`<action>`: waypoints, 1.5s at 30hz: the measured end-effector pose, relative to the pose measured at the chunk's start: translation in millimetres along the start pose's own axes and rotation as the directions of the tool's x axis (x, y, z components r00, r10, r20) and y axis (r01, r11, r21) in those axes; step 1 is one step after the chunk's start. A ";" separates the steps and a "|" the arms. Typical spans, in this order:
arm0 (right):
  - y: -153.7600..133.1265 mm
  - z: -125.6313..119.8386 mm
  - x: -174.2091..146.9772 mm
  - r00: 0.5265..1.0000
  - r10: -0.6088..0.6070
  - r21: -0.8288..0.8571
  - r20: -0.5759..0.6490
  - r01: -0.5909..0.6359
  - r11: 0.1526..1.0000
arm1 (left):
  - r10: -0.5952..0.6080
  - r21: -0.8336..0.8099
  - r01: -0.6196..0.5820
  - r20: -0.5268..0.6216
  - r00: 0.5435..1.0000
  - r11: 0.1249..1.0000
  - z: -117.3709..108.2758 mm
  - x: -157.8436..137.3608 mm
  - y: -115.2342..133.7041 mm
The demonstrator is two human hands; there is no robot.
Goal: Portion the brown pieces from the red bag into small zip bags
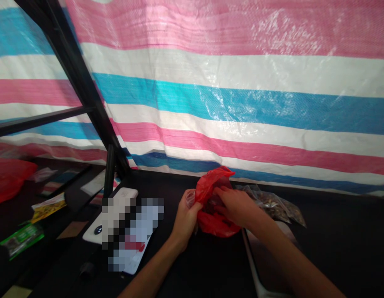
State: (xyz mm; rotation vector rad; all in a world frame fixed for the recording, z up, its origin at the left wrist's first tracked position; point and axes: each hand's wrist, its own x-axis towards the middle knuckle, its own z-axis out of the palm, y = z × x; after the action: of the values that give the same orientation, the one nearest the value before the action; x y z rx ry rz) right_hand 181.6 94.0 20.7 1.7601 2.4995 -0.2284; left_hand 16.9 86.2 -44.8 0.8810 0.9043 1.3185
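A red plastic bag stands on the black surface in front of me with its mouth open. My left hand is closed on the left side of the bag, its thumb against the red plastic. Some clear plastic shows beside those fingers. From the right, my right hand reaches into the mouth of the bag with bent fingers. Its fingertips are partly hidden by the bag, and what they hold cannot be made out.
Behind my right wrist lies a clear bag of small brownish pieces. A dark flat panel with a pale rim sits under my right forearm. Leftward are a white device, a phone, snack packets and a black frame post.
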 end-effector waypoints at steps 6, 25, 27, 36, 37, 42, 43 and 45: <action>-0.1 0.5 -0.4 1.000 0.008 0.019 0.005 -0.008 1.000 | -0.078 -0.154 0.076 -0.008 0.997 0.985 -3.8 4.4 -0.2; -3.2 -2.4 -5.6 1.000 -0.007 0.082 0.019 0.006 0.997 | -0.227 -0.242 0.222 0.009 0.974 0.944 -4.3 2.8 3.0; -2.9 -2.6 -6.0 1.000 -0.004 0.083 0.014 0.002 0.997 | -0.200 -0.226 0.195 -0.001 0.980 0.954 -4.3 4.3 0.2; -0.6 -4.0 -6.5 0.999 -0.001 0.106 0.033 -0.003 0.994 | -0.120 -0.119 0.119 -0.005 0.993 0.986 -7.5 7.8 1.1; 1.3 -4.1 -6.6 0.999 0.000 0.110 0.032 -0.003 0.994 | -0.107 -0.098 0.105 -0.009 0.994 0.990 -7.7 8.3 1.8; 11.4 -17.1 -15.4 1.000 0.006 0.146 0.008 -0.007 0.989 | 0.016 0.051 -0.014 -0.038 0.999 0.999 -6.9 8.9 3.7; 11.5 -22.2 -18.9 1.000 0.009 0.161 -0.006 -0.008 0.987 | 0.047 0.087 -0.044 -0.038 0.998 0.995 -6.8 8.1 3.9; 7.9 -32.5 -26.0 0.999 0.003 0.213 -0.052 0.008 0.977 | 0.110 0.160 -0.103 -0.034 0.993 0.982 -6.7 5.3 4.2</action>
State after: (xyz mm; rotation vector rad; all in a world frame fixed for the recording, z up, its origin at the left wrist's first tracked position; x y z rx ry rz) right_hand 198.6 77.8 56.0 1.8611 2.5990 -0.4742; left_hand 9.2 91.9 -43.8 1.0392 1.0173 1.3761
